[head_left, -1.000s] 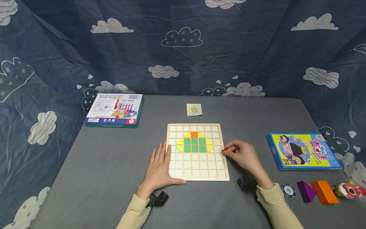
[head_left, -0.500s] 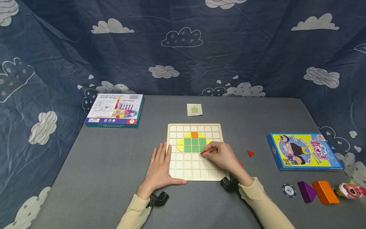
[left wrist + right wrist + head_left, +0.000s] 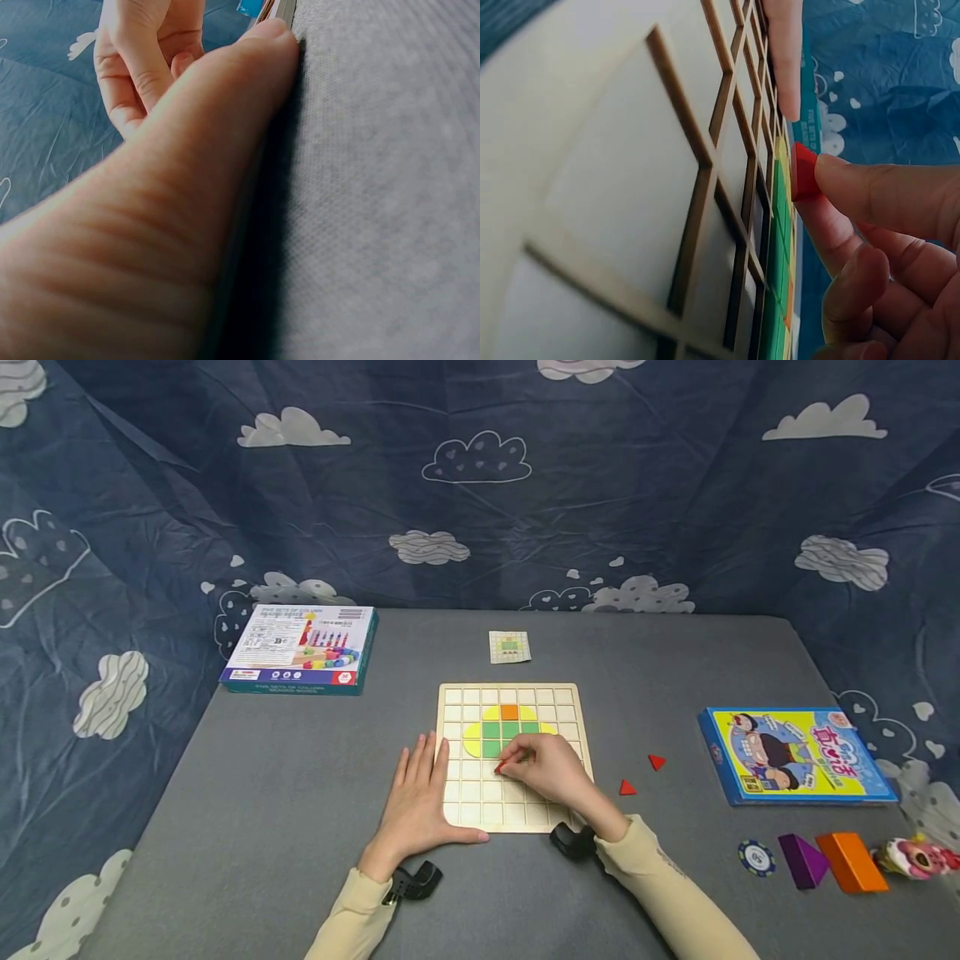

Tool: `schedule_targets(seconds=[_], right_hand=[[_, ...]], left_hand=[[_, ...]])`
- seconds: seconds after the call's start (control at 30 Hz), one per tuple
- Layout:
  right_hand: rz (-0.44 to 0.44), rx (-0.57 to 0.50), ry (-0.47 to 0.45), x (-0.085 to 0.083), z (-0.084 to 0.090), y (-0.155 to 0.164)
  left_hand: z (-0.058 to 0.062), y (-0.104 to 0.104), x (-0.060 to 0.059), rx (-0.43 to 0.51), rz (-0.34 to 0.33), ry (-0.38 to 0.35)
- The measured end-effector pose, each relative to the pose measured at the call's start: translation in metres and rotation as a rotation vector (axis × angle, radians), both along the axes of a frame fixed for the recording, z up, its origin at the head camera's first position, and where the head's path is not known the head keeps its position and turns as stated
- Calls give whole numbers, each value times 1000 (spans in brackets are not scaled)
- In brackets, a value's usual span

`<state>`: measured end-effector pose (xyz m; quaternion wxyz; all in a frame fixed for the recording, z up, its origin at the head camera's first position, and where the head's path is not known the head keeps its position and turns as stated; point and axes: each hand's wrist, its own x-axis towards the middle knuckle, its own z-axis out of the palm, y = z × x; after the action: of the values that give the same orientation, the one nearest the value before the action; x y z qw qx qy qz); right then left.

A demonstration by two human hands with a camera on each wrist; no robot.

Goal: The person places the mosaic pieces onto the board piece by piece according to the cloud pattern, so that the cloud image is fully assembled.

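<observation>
A wooden grid board [image 3: 465, 817] lies mid-table, with green square tiles [image 3: 491, 748], an orange square tile [image 3: 509, 712] and yellow rounded tiles [image 3: 472, 741] set in its cells. My right hand [image 3: 546, 768] pinches a small red triangular tile [image 3: 804, 172] between thumb and forefinger, close over the cells just below the green tiles. Flat along the board's left edge rests my left hand [image 3: 420, 802], fingers straight and the thumb out by the near edge. Two more red triangular tiles [image 3: 657, 762] lie on the table to the right of the board.
Behind the board lies a small pattern card [image 3: 509, 647]. A boxed set [image 3: 300, 650] is at the back left, a blue-yellow box [image 3: 798, 757] at the right. Near the right front are a poker chip [image 3: 757, 858], a purple block [image 3: 804, 862], an orange block [image 3: 852, 862] and a figurine [image 3: 918, 860].
My right hand has carried the red triangular tile leftward from the board's right edge to the cells under the green tiles. The left hand has stayed in place.
</observation>
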<state>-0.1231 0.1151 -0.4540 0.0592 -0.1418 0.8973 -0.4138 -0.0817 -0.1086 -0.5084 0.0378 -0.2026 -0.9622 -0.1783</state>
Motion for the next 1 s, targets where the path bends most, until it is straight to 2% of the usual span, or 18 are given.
schedule_targets(seconds=[0.2,0.43,0.7,1.0], right_hand=[[14,33,-12,-2,-1,-7],[36,35,-11,-4,-3,-11],[55,61,8,-6,-6,-13],[42,89,-12,-5,-6,-14]], left_hand=[[0,0,0,-13,6,-16],[0,1,0,-12,1,4],[2,0,-1,-16,8,-37],[0,0,0,-10,4,-19]])
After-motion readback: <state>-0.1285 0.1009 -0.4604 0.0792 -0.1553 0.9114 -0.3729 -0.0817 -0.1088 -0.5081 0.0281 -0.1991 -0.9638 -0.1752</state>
